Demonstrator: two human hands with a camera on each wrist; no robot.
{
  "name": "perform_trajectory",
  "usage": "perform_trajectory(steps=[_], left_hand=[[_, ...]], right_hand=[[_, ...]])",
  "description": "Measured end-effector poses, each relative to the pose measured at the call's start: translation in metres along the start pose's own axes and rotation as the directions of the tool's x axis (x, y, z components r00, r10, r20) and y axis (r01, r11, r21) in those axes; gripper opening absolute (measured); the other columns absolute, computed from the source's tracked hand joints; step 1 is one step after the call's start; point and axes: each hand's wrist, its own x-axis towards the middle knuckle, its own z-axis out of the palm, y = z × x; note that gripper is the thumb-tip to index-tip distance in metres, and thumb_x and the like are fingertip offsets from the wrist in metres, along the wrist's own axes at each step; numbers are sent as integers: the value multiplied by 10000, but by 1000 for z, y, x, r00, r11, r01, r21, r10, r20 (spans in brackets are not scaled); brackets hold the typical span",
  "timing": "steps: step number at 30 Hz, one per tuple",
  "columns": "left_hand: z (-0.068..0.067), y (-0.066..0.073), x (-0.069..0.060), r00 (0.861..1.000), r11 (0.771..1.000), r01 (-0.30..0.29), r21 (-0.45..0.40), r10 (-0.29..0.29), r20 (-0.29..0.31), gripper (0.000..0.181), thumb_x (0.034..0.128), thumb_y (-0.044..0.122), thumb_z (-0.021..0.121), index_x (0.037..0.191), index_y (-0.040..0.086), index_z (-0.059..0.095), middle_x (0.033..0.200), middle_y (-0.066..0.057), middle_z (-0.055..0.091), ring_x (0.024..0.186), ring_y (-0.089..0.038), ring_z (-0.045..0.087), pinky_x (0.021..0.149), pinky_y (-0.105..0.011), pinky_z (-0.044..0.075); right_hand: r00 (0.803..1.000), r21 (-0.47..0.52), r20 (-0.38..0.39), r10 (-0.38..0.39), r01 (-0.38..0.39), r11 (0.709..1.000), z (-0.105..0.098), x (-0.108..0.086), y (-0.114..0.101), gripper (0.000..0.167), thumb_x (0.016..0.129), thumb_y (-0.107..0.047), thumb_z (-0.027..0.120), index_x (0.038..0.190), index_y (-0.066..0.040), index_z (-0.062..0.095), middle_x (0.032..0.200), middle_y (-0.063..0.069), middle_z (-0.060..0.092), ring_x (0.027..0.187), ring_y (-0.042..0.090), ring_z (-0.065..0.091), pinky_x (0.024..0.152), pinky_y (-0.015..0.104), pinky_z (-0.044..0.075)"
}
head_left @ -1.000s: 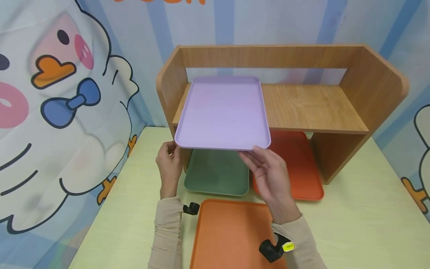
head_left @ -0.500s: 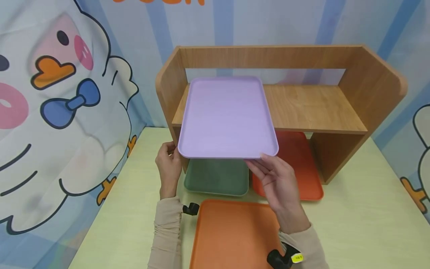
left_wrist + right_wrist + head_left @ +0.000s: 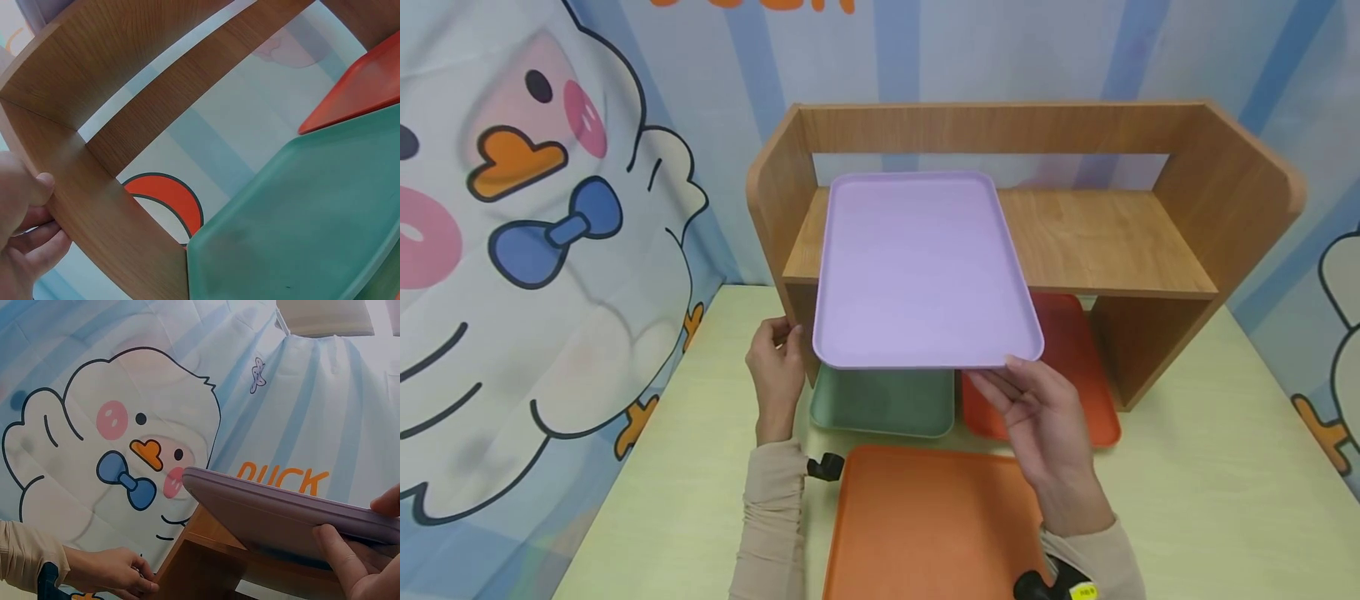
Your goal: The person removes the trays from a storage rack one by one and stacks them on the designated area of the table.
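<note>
Between the right hand's (image 3: 1051, 437) thumb and fingers, the purple tray (image 3: 925, 275) is pinched at its near right corner, thumb above the rim and fingertips beneath, a hold that probably lets one hand steer it. Beyond those fingers it reaches back over the upper board (image 3: 1097, 242) of the wooden shelf (image 3: 1000, 127), its near part jutting past the front; whether its far underside touches the board is hard to tell. Well to their left, the left hand (image 3: 775, 379) pinches the front edge of the side panel (image 3: 106, 206), likely to steady the frame. Lower, between both sets of fingers, the green tray (image 3: 883, 404) lies beneath the board; behind and below the right fingers lies the red tray (image 3: 1086, 392). Nearer the person than either set, the orange tray (image 3: 932, 525) lies flat, perhaps for easy reach.
</note>
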Motion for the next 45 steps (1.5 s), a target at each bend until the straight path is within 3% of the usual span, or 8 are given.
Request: perform_trajectory(steps=[10,18,31,34,45], left_hand=[[0,-1,0,1000,1000,-13,10,13,-7,176,927,94,609,1051,-31,613,1003,-190,658,930,-296,649,820,-398,574],[-1,-1,1,1000,1000,-9,-14,9,-6,189,923,99,617,1047,-43,615,994,-204,656,916,-301,646,811,-409,573],[-1,-2,0,999,999,-39,4,39,-22,188,917,93,625,1044,-45,618,983,-200,657,901,-299,652,789,-411,577],[-1,-2,1,999,999,-41,5,41,-22,185,920,93,622,1044,-44,617,984,-198,656,901,-296,652,790,-410,577],[0,-4,2,998,999,-50,2,50,-29,193,918,96,627,1041,-52,619,979,-206,657,893,-303,656,786,-412,579]], right_hand=[[996,14,86,-34,33,999,-14,-4,-3,397,992,3,310,976,-12,707,932,91,746,918,212,713,878,345,561],[985,61,171,-16,6,998,-23,-7,-10,440,989,27,248,1014,17,688,951,108,741,919,217,710,860,330,567],[979,35,200,-38,31,999,-37,-13,-15,482,987,13,197,1062,22,673,944,101,744,903,205,714,832,330,574],[973,70,223,-52,37,997,-40,-13,-16,515,983,15,161,1046,37,672,938,114,742,895,213,714,821,335,574],[983,19,172,-64,61,998,-49,-14,-18,606,975,2,104,916,-33,707,863,59,748,814,175,713,759,318,582]])
